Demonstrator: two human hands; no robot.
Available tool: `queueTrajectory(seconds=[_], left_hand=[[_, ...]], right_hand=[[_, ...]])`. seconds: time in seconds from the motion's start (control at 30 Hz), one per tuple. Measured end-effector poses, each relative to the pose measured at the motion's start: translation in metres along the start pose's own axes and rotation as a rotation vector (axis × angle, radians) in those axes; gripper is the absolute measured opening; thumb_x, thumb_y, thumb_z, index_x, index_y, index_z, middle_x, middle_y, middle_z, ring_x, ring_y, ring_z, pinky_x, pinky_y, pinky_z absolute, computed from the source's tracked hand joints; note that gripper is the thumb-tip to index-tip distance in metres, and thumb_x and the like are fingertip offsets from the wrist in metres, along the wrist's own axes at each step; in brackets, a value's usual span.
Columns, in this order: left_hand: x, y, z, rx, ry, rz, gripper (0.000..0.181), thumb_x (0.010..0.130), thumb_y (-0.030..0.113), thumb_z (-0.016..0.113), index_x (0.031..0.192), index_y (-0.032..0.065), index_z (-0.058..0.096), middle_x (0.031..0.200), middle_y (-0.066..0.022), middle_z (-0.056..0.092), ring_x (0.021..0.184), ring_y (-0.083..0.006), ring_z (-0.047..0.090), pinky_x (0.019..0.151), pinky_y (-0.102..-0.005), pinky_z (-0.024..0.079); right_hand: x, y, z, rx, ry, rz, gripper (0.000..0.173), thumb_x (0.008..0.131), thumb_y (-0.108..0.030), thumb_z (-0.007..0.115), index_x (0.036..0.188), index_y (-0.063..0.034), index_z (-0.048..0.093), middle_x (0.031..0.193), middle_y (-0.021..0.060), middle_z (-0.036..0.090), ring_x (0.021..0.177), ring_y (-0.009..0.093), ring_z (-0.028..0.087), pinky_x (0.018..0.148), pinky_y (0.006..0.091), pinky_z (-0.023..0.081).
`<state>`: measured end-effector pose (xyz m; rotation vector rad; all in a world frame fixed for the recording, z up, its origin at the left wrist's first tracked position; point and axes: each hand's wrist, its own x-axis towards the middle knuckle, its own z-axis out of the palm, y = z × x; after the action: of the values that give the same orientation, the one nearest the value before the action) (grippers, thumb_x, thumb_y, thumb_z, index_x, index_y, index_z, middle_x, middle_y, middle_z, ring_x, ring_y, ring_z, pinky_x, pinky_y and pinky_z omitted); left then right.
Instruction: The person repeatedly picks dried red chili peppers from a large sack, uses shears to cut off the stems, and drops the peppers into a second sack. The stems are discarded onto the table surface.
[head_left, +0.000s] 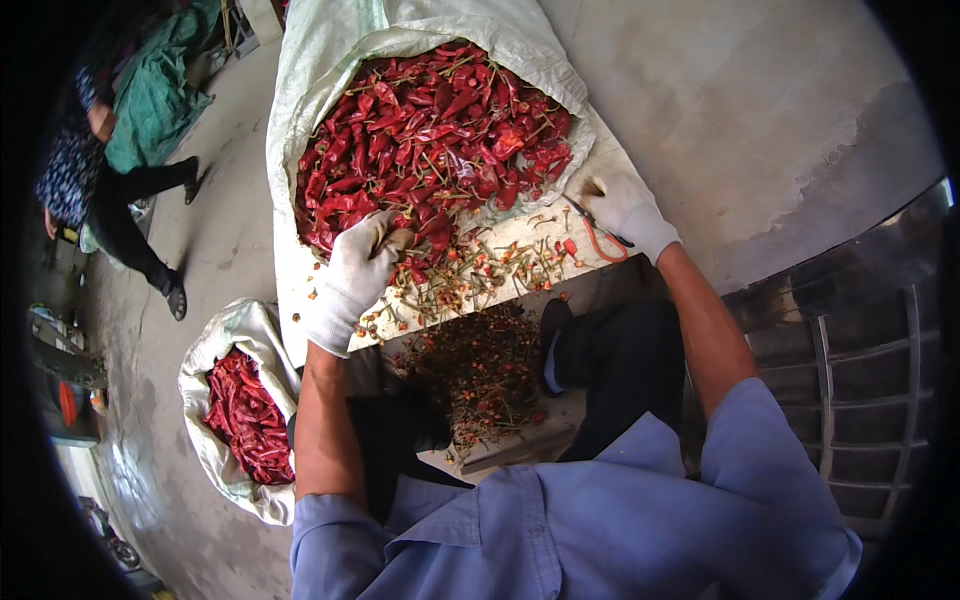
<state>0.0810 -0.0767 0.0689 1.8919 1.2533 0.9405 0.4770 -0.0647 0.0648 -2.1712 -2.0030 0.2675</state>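
Observation:
A large white woven sack (322, 45) lies with its mouth towards me, full of dried red chili peppers (420, 142) that spill onto a pale board (600, 154). My left hand (360, 262), in a white glove, is at the near left of the heap. Its fingers are curled in against the peppers; whether they grip one is hidden. My right hand (619, 206), also gloved, holds small orange-handled snips (600, 236) at the board's right side, their dark blades pointing up and left. Between the hands, cut pepper stems (487, 274) are scattered along the board's near edge.
A second white sack (196, 375) of red peppers stands on the floor at left. A pile of stems (480, 375) lies below the board between my legs. A person (112, 180) walks at far left near a green tarp (161, 97). A dark metal frame (825, 375) stands at right.

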Motion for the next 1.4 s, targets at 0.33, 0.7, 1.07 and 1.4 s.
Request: queueTrajectory(seconds=[0.33, 0.7, 1.07, 1.4], left_hand=[[0.0, 0.001, 0.001, 0.239, -0.04, 0.138, 0.019, 0.101, 0.013, 0.063, 0.095, -0.0052, 0.061, 0.07, -0.0132, 0.057, 0.067, -0.0154, 0.051, 0.066, -0.0355, 0.048], [-0.002, 0.008, -0.003, 0.154, -0.036, 0.033, 0.032, 0.097, 0.017, 0.071, 0.119, -0.0069, 0.067, 0.073, -0.0118, 0.061, 0.068, -0.0129, 0.052, 0.065, -0.0327, 0.048], [0.001, 0.018, -0.003, 0.098, 0.081, 0.03, 0.037, 0.089, 0.011, 0.079, 0.122, -0.0037, 0.069, 0.102, -0.0206, 0.073, 0.091, -0.0221, 0.072, 0.082, -0.0328, 0.055], [0.005, 0.014, -0.009, 0.148, 0.167, 0.072, 0.033, 0.089, 0.009, 0.076, 0.119, -0.0033, 0.071, 0.101, -0.0202, 0.074, 0.09, -0.0249, 0.074, 0.082, -0.0332, 0.056]], right_hand=[[-0.027, 0.059, 0.062, -0.278, -0.139, 0.057, 0.025, 0.086, -0.017, 0.061, 0.104, -0.006, 0.076, 0.107, 0.0216, 0.074, 0.101, 0.039, 0.072, 0.089, 0.0491, 0.056], [-0.024, 0.072, 0.05, 0.346, -0.163, 0.189, 0.025, 0.083, -0.015, 0.071, 0.102, 0.0008, 0.071, 0.098, 0.0215, 0.074, 0.091, 0.032, 0.072, 0.085, 0.0405, 0.056], [-0.031, -0.125, -0.002, 0.623, -0.4, -0.368, 0.049, 0.088, -0.036, 0.083, 0.117, -0.0022, 0.064, 0.1, 0.0111, 0.07, 0.094, 0.02, 0.068, 0.088, 0.036, 0.054], [-0.031, -0.15, 0.036, 0.272, -0.153, -0.497, 0.064, 0.09, -0.042, 0.07, 0.133, 0.0044, 0.059, 0.124, 0.0231, 0.065, 0.118, 0.037, 0.064, 0.106, 0.0445, 0.05]])
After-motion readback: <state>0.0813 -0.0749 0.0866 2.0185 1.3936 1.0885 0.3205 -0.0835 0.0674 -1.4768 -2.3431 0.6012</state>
